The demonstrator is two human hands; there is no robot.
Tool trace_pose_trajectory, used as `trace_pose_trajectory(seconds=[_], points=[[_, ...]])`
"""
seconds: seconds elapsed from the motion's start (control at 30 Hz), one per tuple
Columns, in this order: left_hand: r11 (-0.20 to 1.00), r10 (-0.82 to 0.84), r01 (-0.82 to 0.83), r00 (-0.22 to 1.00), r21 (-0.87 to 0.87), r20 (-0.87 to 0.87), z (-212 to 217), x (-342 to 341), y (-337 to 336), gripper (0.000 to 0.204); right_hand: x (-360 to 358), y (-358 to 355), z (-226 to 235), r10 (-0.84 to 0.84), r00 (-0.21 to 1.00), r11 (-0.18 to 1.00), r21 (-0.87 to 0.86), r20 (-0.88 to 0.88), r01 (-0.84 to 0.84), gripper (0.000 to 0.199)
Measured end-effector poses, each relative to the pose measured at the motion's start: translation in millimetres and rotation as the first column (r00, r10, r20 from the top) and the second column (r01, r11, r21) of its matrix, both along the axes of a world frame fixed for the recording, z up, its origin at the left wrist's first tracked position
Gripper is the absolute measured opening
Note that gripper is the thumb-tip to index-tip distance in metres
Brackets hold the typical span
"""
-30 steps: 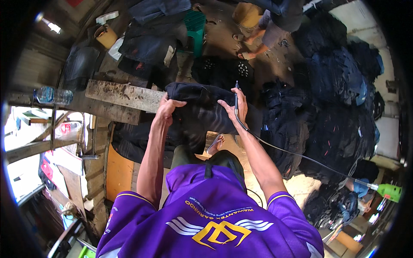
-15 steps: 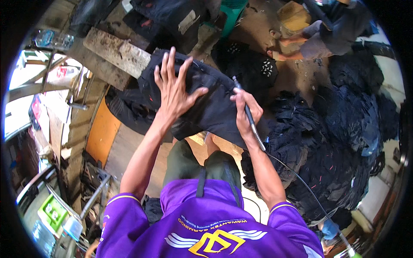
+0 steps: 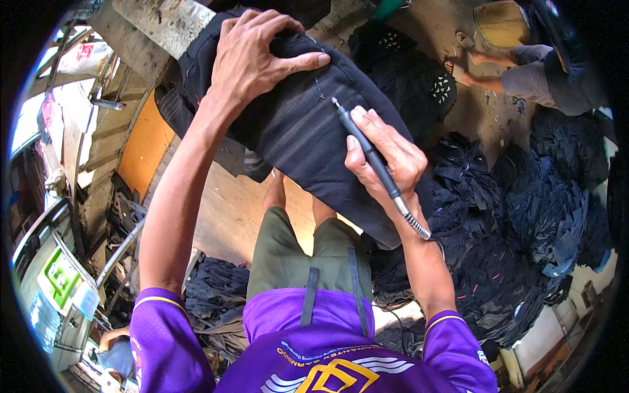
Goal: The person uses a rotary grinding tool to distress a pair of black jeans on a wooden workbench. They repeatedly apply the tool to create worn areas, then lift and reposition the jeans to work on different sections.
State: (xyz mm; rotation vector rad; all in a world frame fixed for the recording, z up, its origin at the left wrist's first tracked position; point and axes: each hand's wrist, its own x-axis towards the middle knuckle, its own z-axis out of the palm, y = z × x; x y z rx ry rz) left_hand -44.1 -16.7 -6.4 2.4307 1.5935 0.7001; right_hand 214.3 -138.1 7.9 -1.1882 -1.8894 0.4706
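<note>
A black denim garment [image 3: 295,131] lies stretched over the end of a wooden board [image 3: 164,26] in front of me. Along its far edge my left hand [image 3: 252,62] holds the cloth, fingers bent over the edge and thumb stretched across the top face. My right hand [image 3: 390,154] is closed around a dark, pen-shaped rotary tool [image 3: 370,154] with a coiled metal sleeve at its rear. Its metal tip points at the cloth beside a short bluish thread mark; whether they touch, I cannot tell. Fingertips of my left hand are partly hidden.
Heaps of dark cloth [image 3: 498,223] cover the floor at the right, with another pile [image 3: 219,295] at lower left. A person's legs [image 3: 488,75] show at the far right. An orange panel [image 3: 144,147] and a metal tube [image 3: 121,252] stand at the left.
The garment now appears larger and closer. My left hand has gone from spread fingers to fingers bent over the edge. The tool tip has moved from the garment's edge onto its face.
</note>
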Motion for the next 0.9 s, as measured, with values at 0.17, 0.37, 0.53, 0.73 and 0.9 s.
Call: trace_pose_trajectory(seconds=[0.17,0.37,0.53,0.73,0.9], points=[[0.989,0.026,-0.026,1.000,-0.145,0.000,9.8,4.4,-0.7,0.067,-1.0,6.7,-9.3,0.026,1.000,1.000,0.005,0.011,-0.026,0.029],[0.987,0.048,-0.039,0.998,-0.154,0.050,12.5,11.1,-2.9,0.064,0.5,3.5,-12.7,0.011,1.000,1.000,0.004,0.012,-0.011,0.030],[0.994,0.042,-0.035,0.997,-0.107,0.067,9.2,11.1,-1.6,0.061,2.6,2.2,-13.0,0.007,1.000,1.000,0.003,0.018,-0.007,0.032],[0.989,0.063,-0.058,0.997,-0.135,0.037,9.7,12.7,-2.0,0.061,7.4,-4.6,-10.2,0.034,0.999,0.998,-0.049,-0.007,-0.035,0.035],[0.986,0.073,-0.063,0.996,-0.155,0.059,10.6,15.1,-1.4,0.060,12.7,-7.6,-10.4,0.044,0.999,0.998,-0.054,0.006,-0.043,0.035]])
